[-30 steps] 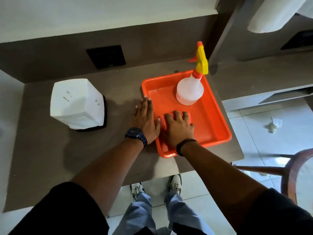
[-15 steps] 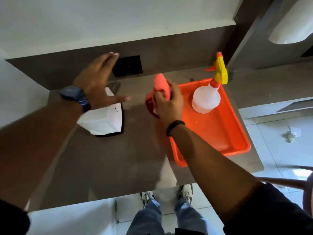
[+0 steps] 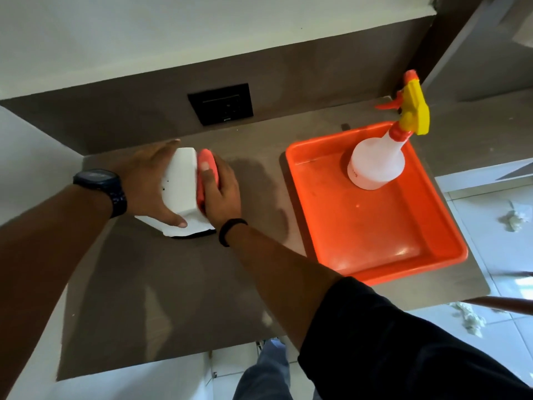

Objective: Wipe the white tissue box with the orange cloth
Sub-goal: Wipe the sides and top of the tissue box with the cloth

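The white tissue box (image 3: 181, 186) stands on the brown counter at the left, on a dark base. My left hand (image 3: 144, 183) grips it from the left side, thumb across its near face. My right hand (image 3: 220, 192) holds the orange cloth (image 3: 208, 166) folded and presses it against the right side of the box. Most of the cloth is hidden under my fingers.
An orange tray (image 3: 375, 226) lies on the counter at the right with a white spray bottle (image 3: 376, 161), yellow trigger, standing at its back. A black wall socket (image 3: 221, 103) sits behind. Crumpled tissues (image 3: 514, 217) lie on the tiled floor at right.
My right hand lifted the cloth out of the tray and carried it left onto the box's side. My left hand came down from above and took hold of the box.
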A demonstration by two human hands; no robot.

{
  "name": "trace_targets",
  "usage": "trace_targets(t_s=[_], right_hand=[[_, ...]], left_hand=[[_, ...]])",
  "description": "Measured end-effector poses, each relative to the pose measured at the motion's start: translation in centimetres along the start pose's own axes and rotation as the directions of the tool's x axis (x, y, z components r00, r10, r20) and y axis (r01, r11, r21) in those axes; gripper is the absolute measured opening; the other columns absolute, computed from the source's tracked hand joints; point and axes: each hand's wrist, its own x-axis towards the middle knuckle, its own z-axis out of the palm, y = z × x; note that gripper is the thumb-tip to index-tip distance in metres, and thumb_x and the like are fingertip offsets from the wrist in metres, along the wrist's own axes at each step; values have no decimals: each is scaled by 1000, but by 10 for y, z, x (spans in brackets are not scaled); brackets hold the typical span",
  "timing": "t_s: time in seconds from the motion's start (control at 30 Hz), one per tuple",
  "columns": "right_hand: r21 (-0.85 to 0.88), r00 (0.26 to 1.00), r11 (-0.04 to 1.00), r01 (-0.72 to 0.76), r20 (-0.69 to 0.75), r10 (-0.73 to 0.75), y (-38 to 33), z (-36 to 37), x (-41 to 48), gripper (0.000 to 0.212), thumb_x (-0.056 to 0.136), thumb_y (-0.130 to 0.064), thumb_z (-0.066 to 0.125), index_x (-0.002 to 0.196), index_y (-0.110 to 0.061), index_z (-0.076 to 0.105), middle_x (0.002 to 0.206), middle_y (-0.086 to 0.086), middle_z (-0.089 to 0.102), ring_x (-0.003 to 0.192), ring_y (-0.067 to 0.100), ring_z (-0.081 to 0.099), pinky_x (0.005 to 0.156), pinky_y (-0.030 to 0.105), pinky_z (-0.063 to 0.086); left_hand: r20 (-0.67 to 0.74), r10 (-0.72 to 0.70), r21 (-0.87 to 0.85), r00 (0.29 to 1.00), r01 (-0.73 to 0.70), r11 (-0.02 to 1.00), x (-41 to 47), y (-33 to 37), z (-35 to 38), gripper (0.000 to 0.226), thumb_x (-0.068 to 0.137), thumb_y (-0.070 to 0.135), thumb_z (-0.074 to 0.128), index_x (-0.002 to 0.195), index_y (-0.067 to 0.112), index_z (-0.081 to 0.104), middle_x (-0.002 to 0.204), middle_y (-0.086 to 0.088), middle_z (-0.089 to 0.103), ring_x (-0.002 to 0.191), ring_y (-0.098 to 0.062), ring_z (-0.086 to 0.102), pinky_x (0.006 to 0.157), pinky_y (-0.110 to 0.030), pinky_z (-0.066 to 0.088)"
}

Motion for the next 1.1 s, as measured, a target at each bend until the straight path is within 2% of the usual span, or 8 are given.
trace_targets(t_s=[0.2, 0.33, 0.47, 0.6, 0.8, 0.97, 1.03, 1.1], right_hand=[[81, 993, 993, -81, -79, 88, 10, 8, -16, 59, 91, -54, 39, 141, -25, 44, 147, 5, 46, 138, 23, 38, 114, 52, 31], [71, 991, 993, 91, -101, -83, 3, 11, -24, 52, 92, -52, 38, 137, -28, 47, 145, 1, 48, 138, 21, 38, 113, 53, 32], [7, 982, 984, 177, -73, -176, -11, 13, -1, 53, 91, -50, 37, 136, -25, 48, 144, 5, 50, 139, 22, 38, 114, 51, 32], [70, 1000, 998, 6, -6, -6, -4, 9, 13, 54, 93, -53, 36, 139, -26, 47, 146, 4, 48, 137, 22, 41, 115, 50, 32], [91, 987, 985, -146, -59, 152, 2, 11, -10, 61, 90, -55, 37, 139, -20, 47, 146, 6, 45, 138, 23, 38, 114, 50, 31], [47, 993, 996, 74, -93, -69, 1, 11, -32, 59, 87, -56, 39, 137, -26, 48, 146, 1, 46, 139, 16, 35, 117, 43, 29], [22, 986, 989, 143, -90, -141, -7, 13, -18, 54, 89, -52, 40, 134, -25, 51, 141, 3, 51, 134, 16, 39, 115, 43, 31], [41, 995, 995, 90, -56, -88, -12, 12, -1, 49, 91, -49, 43, 133, -25, 52, 139, 4, 54, 132, 21, 45, 112, 47, 35]], left_hand=[[-45, 13, -39, 999, -15, 999, 0, -1, 3, 141, 23, 60, 88, 141, 19, 21, 142, -12, 41, 124, -34, 41, 102, -47, 37], [-140, 167, 21, 976, -166, 986, 2, 6, -3, 106, 31, 81, 70, 118, 27, 44, 107, 1, 61, 86, -18, 57, 72, -30, 52], [-69, 111, -25, 991, -113, 993, 2, 1, -4, 128, 23, 85, 68, 132, 27, 35, 127, -5, 54, 111, -28, 52, 96, -47, 45], [-65, 10, 9, 998, -9, 1000, -2, 3, -4, 142, 17, 78, 72, 137, 18, 28, 138, -13, 44, 122, -35, 44, 99, -50, 38], [-48, 14, 18, 999, -13, 1000, -3, 7, -8, 141, 20, 70, 78, 140, 17, 27, 141, -13, 42, 127, -35, 40, 103, -51, 36], [-54, 24, 9, 998, -24, 1000, -5, 6, -3, 128, 30, 50, 93, 137, 12, 34, 133, -20, 50, 116, -40, 50, 96, -49, 40], [3, 61, 41, 998, -61, 997, -4, 7, -5, 131, 28, 62, 88, 137, 15, 33, 134, -15, 50, 118, -33, 49, 99, -44, 40], [3, 31, 50, 1000, -31, 998, -2, 7, -7, 140, 21, 71, 81, 139, 17, 30, 136, -11, 48, 119, -32, 49, 99, -44, 40]])
